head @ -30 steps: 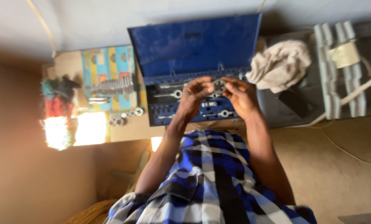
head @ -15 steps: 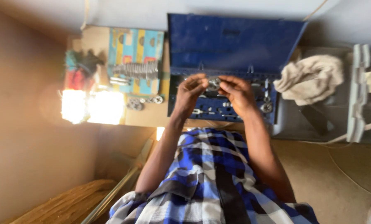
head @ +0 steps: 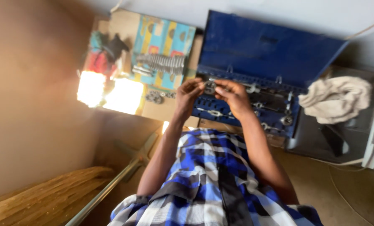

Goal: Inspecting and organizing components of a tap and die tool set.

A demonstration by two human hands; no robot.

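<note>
A small round metal die (head: 210,87) is pinched between the fingertips of my left hand (head: 188,95) and my right hand (head: 233,97). Both hands are raised over an open blue metal tool case (head: 254,79). Its tray holds several metal taps, handles and dies, and its lid stands up behind. My blue and white checked shirt (head: 208,175) fills the lower middle of the view.
To the left of the case, a row of metal taps (head: 161,62) and a few loose round dies (head: 155,97) lie on colourful cardboard (head: 166,37). A beige rag (head: 339,98) rests on a dark box at the right. A wooden plank (head: 48,196) and metal bar (head: 111,188) sit lower left.
The view has swung and tilted, so the case and cardboard now sit further right and slanted. Both hands still hold the round die between them.
</note>
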